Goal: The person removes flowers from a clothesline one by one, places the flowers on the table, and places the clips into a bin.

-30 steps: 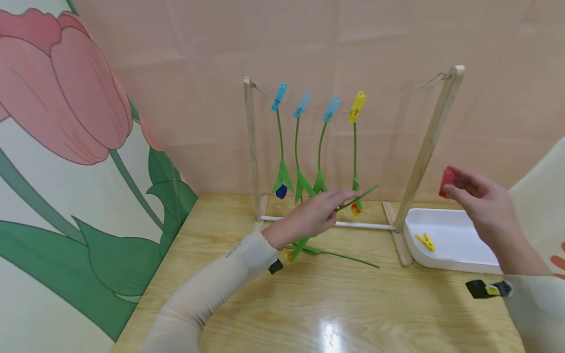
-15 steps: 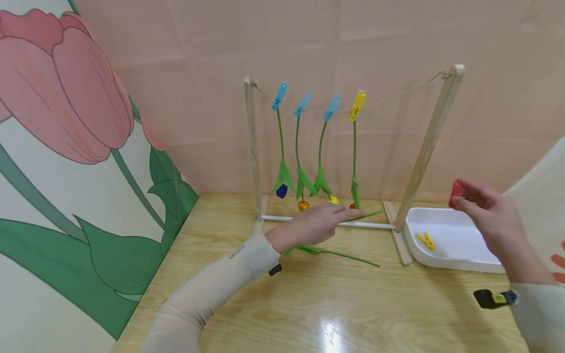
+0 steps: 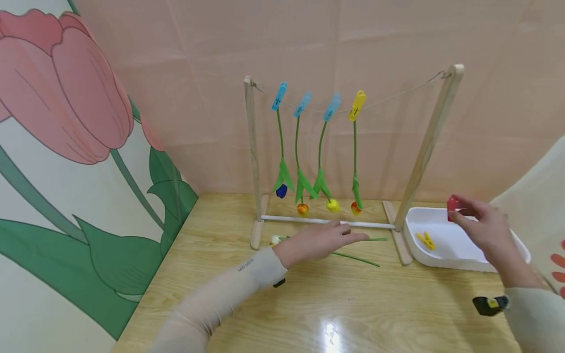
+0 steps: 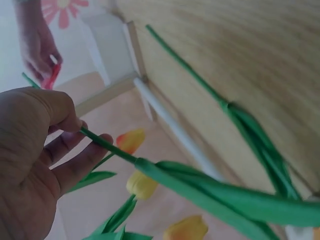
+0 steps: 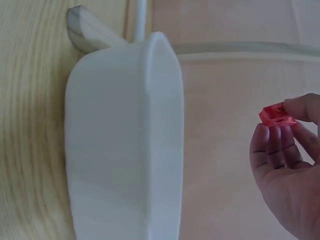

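Observation:
My left hand (image 3: 320,239) pinches the green stem of an artificial tulip (image 4: 118,151) between thumb and fingers, low over the table. Its leaves run off to the right in the left wrist view. Another tulip (image 3: 358,259) lies on the table under this hand, which partly covers it. A white bloom (image 3: 275,240) shows left of the hand; I cannot tell which stem it belongs to. My right hand (image 3: 487,233) pinches a red clothespin (image 5: 276,116) between thumb and fingertips, above the white tray (image 3: 485,265).
A wooden rack with a post (image 3: 430,147) on each side carries a sagging string (image 3: 397,96). Blue clothespins (image 3: 302,104) and a yellow clothespin (image 3: 357,106) hold several tulips upside down on it. Another yellow clothespin (image 3: 425,240) lies in the tray. A white rod (image 3: 371,224) joins the rack's feet.
My left hand has come down toward the table with its tulip stem, uncovering the hanging blooms. The right hand has lowered with the red clothespin, after first shifting slightly right.

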`<move>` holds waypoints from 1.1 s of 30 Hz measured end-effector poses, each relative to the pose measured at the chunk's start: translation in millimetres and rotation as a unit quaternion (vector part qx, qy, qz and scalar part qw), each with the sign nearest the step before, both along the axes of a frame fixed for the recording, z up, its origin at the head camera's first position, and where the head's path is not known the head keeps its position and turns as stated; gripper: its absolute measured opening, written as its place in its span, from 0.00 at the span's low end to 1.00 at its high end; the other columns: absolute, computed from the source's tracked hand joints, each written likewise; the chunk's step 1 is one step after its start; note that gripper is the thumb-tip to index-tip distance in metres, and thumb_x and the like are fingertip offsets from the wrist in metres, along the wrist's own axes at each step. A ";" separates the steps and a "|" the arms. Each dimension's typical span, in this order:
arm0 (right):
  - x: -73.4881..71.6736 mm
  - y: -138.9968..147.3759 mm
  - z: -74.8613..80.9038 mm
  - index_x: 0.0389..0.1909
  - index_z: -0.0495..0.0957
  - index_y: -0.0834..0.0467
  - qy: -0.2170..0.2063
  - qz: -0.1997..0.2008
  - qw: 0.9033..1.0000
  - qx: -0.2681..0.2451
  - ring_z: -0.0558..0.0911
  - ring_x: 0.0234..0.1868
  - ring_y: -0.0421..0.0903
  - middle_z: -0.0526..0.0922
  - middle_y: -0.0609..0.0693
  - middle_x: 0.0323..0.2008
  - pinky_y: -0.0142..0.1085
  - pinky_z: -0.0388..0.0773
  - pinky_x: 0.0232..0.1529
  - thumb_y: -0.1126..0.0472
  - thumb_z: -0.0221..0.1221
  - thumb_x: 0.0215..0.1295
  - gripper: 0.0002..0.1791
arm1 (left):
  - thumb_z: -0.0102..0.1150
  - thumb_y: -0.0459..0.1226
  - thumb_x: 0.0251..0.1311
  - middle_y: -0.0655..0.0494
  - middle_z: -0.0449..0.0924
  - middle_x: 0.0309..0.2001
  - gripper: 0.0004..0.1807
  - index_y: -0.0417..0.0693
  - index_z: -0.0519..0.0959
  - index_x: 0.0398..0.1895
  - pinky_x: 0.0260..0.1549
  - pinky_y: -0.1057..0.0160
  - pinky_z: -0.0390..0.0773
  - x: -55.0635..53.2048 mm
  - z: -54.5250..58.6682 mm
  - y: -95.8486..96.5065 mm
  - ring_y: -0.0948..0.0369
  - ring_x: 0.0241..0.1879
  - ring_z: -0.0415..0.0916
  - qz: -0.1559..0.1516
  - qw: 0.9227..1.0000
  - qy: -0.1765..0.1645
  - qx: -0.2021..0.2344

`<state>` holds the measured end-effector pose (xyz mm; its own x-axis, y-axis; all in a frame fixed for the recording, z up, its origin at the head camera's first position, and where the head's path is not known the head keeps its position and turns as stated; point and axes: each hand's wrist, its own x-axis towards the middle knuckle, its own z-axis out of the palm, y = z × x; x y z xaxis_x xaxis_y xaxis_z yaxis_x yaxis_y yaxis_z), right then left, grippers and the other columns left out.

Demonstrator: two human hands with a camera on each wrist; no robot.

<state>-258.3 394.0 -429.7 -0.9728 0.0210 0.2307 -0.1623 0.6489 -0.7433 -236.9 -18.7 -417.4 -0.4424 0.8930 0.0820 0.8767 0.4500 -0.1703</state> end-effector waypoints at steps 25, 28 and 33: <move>-11.0 11.9 -36.2 0.62 0.73 0.70 0.008 -0.002 0.987 0.163 0.67 0.34 0.17 0.83 0.69 0.44 0.34 0.68 0.33 0.58 0.64 0.67 0.28 | 0.53 0.22 0.66 0.64 0.72 0.49 0.44 0.69 0.58 0.78 0.16 0.76 0.62 4.6 -46.7 11.9 0.65 0.37 0.63 0.003 0.998 0.070 -0.006; -12.1 14.4 -39.3 0.61 0.72 0.72 0.003 -0.004 0.985 0.175 0.79 0.36 0.36 0.82 0.70 0.44 0.37 0.69 0.34 0.59 0.64 0.67 0.28 | 0.53 0.22 0.66 0.65 0.71 0.50 0.44 0.69 0.58 0.78 0.17 0.76 0.63 3.1 -51.1 14.7 0.65 0.38 0.64 0.005 0.997 0.073 -0.011; -13.3 18.5 -42.1 0.60 0.72 0.74 -0.021 -0.006 0.982 0.185 0.80 0.44 0.67 0.81 0.72 0.45 0.43 0.72 0.35 0.59 0.64 0.67 0.28 | 0.52 0.22 0.66 0.65 0.71 0.50 0.44 0.70 0.58 0.78 0.17 0.76 0.63 0.9 -57.1 18.2 0.66 0.39 0.65 0.007 0.997 0.074 -0.013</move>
<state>-271.6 412.5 -471.8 -0.9820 -0.0452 0.1835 -0.1268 0.8778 -0.4620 -236.0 -0.5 -474.5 -0.4395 0.8896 0.1247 0.8349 0.4557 -0.3087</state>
